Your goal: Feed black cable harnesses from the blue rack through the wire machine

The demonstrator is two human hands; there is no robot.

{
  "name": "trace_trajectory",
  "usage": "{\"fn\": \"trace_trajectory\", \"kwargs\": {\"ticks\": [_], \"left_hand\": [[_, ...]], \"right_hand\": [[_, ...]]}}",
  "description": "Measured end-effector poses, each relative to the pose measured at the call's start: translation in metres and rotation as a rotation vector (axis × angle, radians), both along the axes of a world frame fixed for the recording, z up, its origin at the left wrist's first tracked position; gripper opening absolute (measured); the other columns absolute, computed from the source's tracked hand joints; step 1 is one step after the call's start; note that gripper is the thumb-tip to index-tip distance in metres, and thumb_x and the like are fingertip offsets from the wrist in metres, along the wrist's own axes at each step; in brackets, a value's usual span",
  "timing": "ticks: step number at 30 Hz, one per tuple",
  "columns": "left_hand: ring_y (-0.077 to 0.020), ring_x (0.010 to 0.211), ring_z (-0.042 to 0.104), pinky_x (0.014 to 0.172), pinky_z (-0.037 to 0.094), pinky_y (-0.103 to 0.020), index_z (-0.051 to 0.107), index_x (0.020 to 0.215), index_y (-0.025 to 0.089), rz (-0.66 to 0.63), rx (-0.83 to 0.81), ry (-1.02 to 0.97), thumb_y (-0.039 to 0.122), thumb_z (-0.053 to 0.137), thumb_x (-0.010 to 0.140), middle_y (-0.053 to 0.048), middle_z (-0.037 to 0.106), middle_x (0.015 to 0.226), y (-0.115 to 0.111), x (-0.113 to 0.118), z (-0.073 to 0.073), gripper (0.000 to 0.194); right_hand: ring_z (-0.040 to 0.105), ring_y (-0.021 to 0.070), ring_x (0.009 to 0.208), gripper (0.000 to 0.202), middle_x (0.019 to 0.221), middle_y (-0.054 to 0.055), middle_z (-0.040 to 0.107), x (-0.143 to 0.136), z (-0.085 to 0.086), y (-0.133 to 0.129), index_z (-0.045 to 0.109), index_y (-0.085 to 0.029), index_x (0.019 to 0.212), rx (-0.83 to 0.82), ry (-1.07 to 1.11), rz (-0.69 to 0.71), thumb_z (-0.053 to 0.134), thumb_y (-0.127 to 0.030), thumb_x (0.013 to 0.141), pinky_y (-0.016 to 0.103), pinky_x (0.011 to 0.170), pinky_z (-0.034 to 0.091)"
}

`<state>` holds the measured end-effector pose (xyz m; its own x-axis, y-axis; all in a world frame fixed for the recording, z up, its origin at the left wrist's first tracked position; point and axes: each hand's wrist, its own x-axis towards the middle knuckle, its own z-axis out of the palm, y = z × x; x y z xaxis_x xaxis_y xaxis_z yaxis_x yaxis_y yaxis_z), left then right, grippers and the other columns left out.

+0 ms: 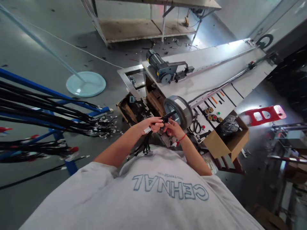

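Observation:
My left hand is closed around a bundle of black cables, whose loose ends hang below it in front of my shirt. A small white tag shows beside these fingers. Right beside it, my right hand, with a red string at the wrist, has its fingers curled and pinched at the same black bundle. Exactly what sits between the right fingertips is too small to make out. Just beyond both hands stands a grey drum-shaped wheel at the bench end, and the black bundle runs up to its face.
A long white bench carries a motor unit, scissors and several push buttons. An open cardboard box stands right. Black cables hang on a blue rack at left, near a round white base.

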<state>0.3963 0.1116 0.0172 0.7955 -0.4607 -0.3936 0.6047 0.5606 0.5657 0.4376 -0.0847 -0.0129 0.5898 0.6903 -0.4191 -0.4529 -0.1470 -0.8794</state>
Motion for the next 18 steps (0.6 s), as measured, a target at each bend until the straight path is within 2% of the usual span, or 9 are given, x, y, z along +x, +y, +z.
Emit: {"fn": "trace_trajectory", "kwargs": {"ticks": [3,4,6,8,10,13,16,18], "left_hand": [[-0.0001,0.036,0.025,0.037,0.013,-0.014,0.047,0.132,0.015,0.048,0.147,-0.105,0.024,0.074,0.075,0.008,0.049,0.055,0.003,-0.004,0.006,0.064],[-0.0007,0.037,0.028,0.038,0.014,-0.015,0.044,0.135,0.015,0.048,0.208,-0.123,0.026,0.075,0.075,0.007,0.052,0.056,0.004,-0.005,0.007,0.069],[-0.0022,0.038,0.032,0.038,0.016,-0.016,0.044,0.134,0.013,-0.006,0.302,-0.122,0.03,0.073,0.077,0.005,0.056,0.057,0.0,-0.007,0.007,0.067],[-0.0036,0.038,0.034,0.038,0.019,-0.017,0.049,0.127,0.013,-0.053,0.383,-0.106,0.034,0.069,0.08,0.004,0.057,0.056,-0.007,-0.008,0.006,0.055],[-0.005,0.037,0.035,0.039,0.023,-0.018,0.053,0.117,0.013,-0.085,0.484,-0.101,0.036,0.062,0.085,0.004,0.057,0.054,-0.016,-0.01,0.004,0.041],[-0.0066,0.037,0.037,0.04,0.026,-0.019,0.056,0.098,0.015,-0.101,0.679,-0.125,0.038,0.053,0.091,0.005,0.054,0.051,-0.024,-0.013,0.002,0.024],[-0.0086,0.039,0.043,0.041,0.031,-0.021,0.055,0.076,0.017,-0.144,0.819,-0.216,0.046,0.054,0.089,0.004,0.052,0.048,-0.025,-0.011,-0.001,0.032],[-0.0102,0.04,0.046,0.042,0.032,-0.023,0.055,0.067,0.018,-0.268,0.793,-0.271,0.056,0.056,0.085,0.003,0.052,0.047,-0.028,-0.007,-0.006,0.042]], "right_hand": [[0.033,0.0051,0.031,0.041,0.041,-0.008,0.048,0.002,0.006,-0.009,0.057,-0.016,0.084,0.029,0.055,0.145,0.068,-0.054,0.073,0.018,0.035,0.023],[0.032,0.005,0.03,0.041,0.04,-0.008,0.047,0.001,0.009,-0.017,0.058,-0.016,0.084,0.01,0.077,0.184,0.068,-0.055,0.074,0.018,0.034,0.022],[0.036,0.0058,0.03,0.045,0.044,-0.006,0.055,-0.002,0.015,-0.033,0.058,-0.015,0.091,-0.077,0.123,0.265,0.071,-0.054,0.073,0.018,0.033,0.023],[0.04,0.0069,0.031,0.054,0.057,0.0,0.066,-0.002,0.018,-0.039,0.056,-0.015,0.101,-0.149,0.148,0.316,0.073,-0.055,0.07,0.018,0.032,0.025],[0.039,0.0059,0.031,0.058,0.069,0.004,0.072,0.001,0.017,-0.031,0.055,-0.015,0.105,-0.127,0.145,0.278,0.069,-0.061,0.072,0.018,0.031,0.025],[0.037,0.0043,0.031,0.054,0.062,0.004,0.069,0.009,0.012,-0.011,0.06,-0.014,0.087,-0.059,0.083,0.182,0.062,-0.067,0.074,0.018,0.032,0.026],[0.047,0.0067,0.037,0.049,0.052,-0.001,0.062,0.009,0.009,-0.003,0.057,-0.015,0.071,-0.07,0.033,0.134,0.066,-0.063,0.072,0.017,0.038,0.035],[0.054,0.009,0.042,0.043,0.053,0.0,0.063,0.005,0.007,-0.005,0.057,-0.016,0.069,-0.12,0.045,0.143,0.067,-0.058,0.074,0.019,0.043,0.042]]}}
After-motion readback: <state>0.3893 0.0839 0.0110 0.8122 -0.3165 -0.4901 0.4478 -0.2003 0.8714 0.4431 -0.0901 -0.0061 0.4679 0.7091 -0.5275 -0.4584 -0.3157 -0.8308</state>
